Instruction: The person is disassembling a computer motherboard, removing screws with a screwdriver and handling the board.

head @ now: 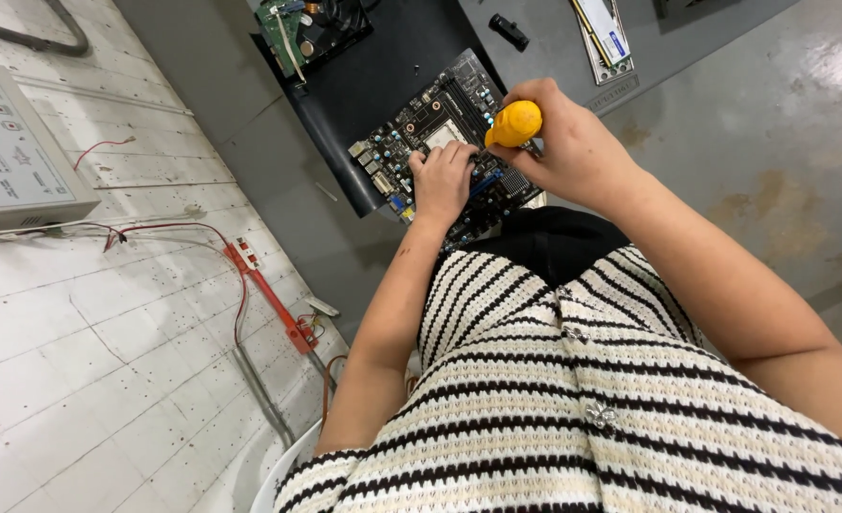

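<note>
A grey worktop [725,104] carries a black mat [364,76], and a black motherboard [440,133] lies at the mat's 5 o'clock corner. At the mat's 12 o'clock end sits a green circuit board with a fan [312,28]. Toward 2 o'clock, straight on the worktop, lie a small black part [508,31] and memory sticks [602,38].

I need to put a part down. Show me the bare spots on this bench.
Bare grey bench lies right of the right hand, below the memory sticks. Another strip runs left of the black mat. The motherboard is crowded: left hand rests there, yellow screwdriver above.
</note>
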